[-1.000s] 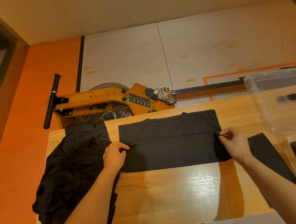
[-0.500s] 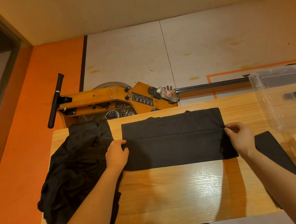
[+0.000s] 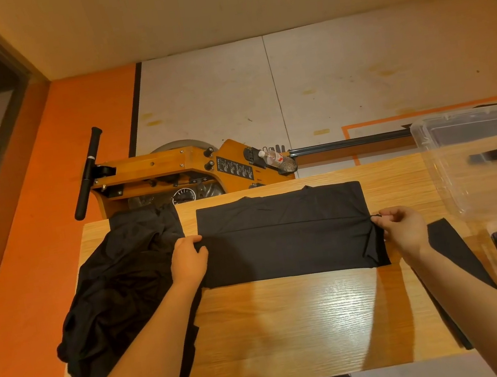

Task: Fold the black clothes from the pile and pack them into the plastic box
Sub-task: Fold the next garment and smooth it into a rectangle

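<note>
Bare light wooden tabletop fills the lower centre of the frame, between two forearms. At mid-frame lies one flat, folded rectangular black garment. The left hand pinches its left edge at the fold line; the right hand pinches its right edge, fingers curled. One crumpled pile of black clothes overhangs the table's left edge. One transparent plastic box sits at the right edge. Beyond the far edge stands one orange wooden rowing machine.
</note>
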Demonstrator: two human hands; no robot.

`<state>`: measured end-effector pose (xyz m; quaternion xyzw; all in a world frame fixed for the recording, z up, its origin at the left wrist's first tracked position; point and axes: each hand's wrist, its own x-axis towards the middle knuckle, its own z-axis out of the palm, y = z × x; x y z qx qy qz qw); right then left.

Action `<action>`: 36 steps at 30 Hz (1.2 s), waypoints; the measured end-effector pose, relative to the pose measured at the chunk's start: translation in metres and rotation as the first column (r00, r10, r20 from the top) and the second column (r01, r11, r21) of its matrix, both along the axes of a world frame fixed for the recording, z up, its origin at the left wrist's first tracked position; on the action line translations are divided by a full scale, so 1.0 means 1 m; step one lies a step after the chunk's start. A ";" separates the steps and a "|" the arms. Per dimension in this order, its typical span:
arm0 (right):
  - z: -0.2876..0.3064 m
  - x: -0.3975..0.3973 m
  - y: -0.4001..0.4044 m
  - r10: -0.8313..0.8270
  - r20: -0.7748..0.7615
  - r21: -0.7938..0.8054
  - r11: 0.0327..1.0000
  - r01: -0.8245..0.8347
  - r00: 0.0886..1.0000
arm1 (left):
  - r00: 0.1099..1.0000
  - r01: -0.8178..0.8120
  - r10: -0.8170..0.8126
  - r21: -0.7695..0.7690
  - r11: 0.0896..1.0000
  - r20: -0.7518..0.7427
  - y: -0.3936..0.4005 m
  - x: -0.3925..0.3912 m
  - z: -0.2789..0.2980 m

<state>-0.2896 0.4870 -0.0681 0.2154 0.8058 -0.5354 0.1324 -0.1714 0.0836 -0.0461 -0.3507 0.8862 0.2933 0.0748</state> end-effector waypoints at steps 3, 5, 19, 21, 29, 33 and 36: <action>0.006 0.003 -0.005 0.000 -0.024 -0.037 0.999 0.000 1.000 | 0.995 -0.041 0.043 0.034 0.999 -0.085 0.006 -0.003 0.002; 0.009 0.005 -0.004 0.030 -0.023 -0.037 0.999 -0.031 0.999 | 0.990 -0.058 0.062 0.036 0.998 -0.124 0.011 -0.004 0.005; 0.024 0.013 0.003 0.035 -0.041 -0.056 0.998 -0.037 0.999 | 0.972 -0.091 0.124 0.166 0.982 -0.200 0.049 -0.012 0.018; 0.023 0.018 -0.002 0.038 -0.030 -0.117 0.992 -0.041 0.999 | 0.973 -0.034 0.073 0.176 0.984 -0.220 0.068 -0.016 0.020; 0.026 0.042 -0.031 0.007 -0.031 -0.249 0.968 -0.015 1.000 | 0.965 0.079 0.006 0.316 0.946 -0.261 0.148 -0.019 0.015; 0.025 0.057 -0.055 -0.009 -0.033 -0.247 0.969 0.000 0.999 | 0.964 0.018 0.104 0.448 0.894 -0.247 0.179 -0.012 0.015; 0.021 0.071 -0.072 0.022 -0.038 -0.247 0.968 -0.031 0.999 | 0.952 -0.047 0.200 0.535 0.844 -0.231 0.192 -0.009 0.014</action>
